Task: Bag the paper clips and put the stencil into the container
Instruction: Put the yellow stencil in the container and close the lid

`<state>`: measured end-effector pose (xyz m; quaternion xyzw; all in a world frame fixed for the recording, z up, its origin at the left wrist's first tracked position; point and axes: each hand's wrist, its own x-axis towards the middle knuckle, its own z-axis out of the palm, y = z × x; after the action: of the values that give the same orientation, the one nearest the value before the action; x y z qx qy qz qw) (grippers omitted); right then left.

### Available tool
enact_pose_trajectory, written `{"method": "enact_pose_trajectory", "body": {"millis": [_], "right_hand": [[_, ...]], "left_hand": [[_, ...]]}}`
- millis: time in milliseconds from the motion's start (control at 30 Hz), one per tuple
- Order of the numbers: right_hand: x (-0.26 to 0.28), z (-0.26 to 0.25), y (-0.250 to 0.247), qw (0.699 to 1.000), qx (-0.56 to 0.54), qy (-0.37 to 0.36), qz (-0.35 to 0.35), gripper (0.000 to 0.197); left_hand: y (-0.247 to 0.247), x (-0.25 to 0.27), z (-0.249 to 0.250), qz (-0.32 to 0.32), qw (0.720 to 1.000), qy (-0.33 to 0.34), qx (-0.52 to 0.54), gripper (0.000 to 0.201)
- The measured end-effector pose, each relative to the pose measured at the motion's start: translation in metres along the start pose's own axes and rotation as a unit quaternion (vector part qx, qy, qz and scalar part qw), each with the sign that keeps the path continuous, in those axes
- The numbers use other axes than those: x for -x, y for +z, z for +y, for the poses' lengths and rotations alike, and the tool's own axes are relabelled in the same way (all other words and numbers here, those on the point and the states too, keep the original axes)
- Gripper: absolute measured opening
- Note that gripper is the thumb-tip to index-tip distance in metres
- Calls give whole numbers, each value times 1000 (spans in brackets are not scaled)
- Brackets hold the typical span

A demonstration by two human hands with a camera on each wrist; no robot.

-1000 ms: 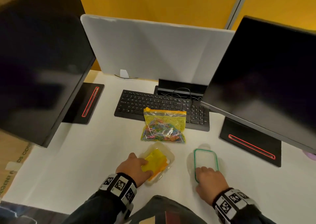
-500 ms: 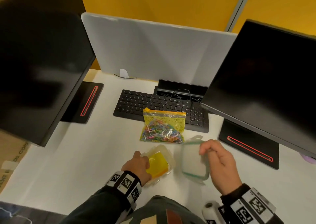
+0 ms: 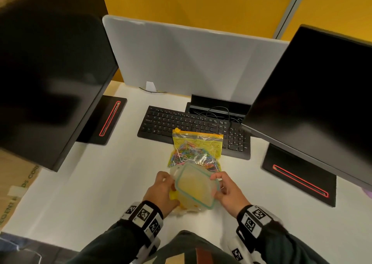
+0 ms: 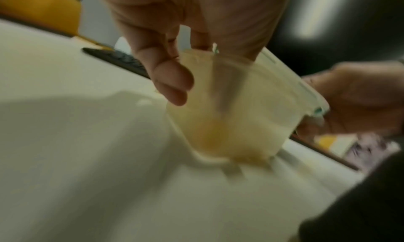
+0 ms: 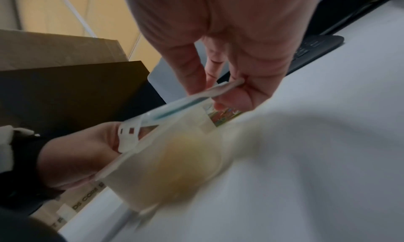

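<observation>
While my left hand [image 3: 161, 193] is gripping the container [image 4: 231, 124] on the desk [image 3: 90, 183], stencil [image 3: 174, 195] inside, my right hand [image 3: 227, 191] is pinching the light, stiff, slick lid [image 3: 195, 189] by its edge, tilted over it, best pressed at the corners

The lid [image 3: 194, 189] is cloudy clear with a teal-green rim. Yellow shows through the translucent container [image 3: 181, 207]. The bag [image 3: 198, 149] is yellow-topped, crammed with multicoloured paper clips [image 3: 189, 153]. Black keyboard [image 3: 181, 122], white desk [image 3: 100, 183], black-and-white checkered wristbands [image 3: 144, 213].
</observation>
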<state>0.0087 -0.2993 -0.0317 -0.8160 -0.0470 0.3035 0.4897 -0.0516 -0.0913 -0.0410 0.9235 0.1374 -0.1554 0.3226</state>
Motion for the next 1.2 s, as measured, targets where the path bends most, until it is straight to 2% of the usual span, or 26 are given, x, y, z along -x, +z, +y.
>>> {"method": "enact_pose_trajectory", "body": {"millis": [100, 200, 300, 433, 500, 600, 633, 767, 833, 900, 967, 1067, 1133, 1200], "right_hand": [[-1, -3, -4, 999, -23, 1, -22, 50], [-3, -3, -10, 995, -93, 12, -39, 52], [-5, 4, -14, 987, -145, 30, -66, 55], [-7, 1, -13, 992, -106, 28, -68, 51], [-10, -4, -14, 995, -79, 23, -53, 52], [-13, -8, -15, 1000, -16, 10, -13, 55], [-12, -12, -14, 1000, -3, 8, -6, 55], [-6, -22, -5, 995, 72, -52, 39, 59], [-4, -26, 2, 991, 88, -84, 46, 60], [-3, -28, 10, 986, 118, -105, 50, 57], [-3, -29, 14, 982, 134, -112, 68, 54], [0, -25, 11, 984, 103, -91, 111, 52], [3, -21, 8, 983, 80, -66, 151, 49], [4, -17, 7, 981, 76, -12, 177, 41]], "left_hand": [[3, 0, -7, 15, 999, -3, 35, 47], [7, -4, -8, 15, 999, 6, 49, 35], [6, -9, -8, 11, 1000, 23, 5, 45], [1, -9, -6, 0, 999, 41, 24, 25], [-3, -4, -5, -4, 995, 30, 90, 30], [-15, 2, -8, -21, 969, -1, 244, 48], [-20, 2, -10, -34, 958, -10, 286, 48], [-28, -1, -10, -40, 904, -83, 417, 28], [-27, -4, -7, -21, 922, -80, 378, 13], [-21, -3, -5, -34, 952, -51, 299, 18], [-17, -3, -1, -16, 970, -50, 237, 23], [-17, -2, 4, 43, 972, -51, 223, 22], [-18, -3, 5, 51, 971, -45, 229, 21], [-17, -4, 8, 49, 973, -34, 225, 21]]}}
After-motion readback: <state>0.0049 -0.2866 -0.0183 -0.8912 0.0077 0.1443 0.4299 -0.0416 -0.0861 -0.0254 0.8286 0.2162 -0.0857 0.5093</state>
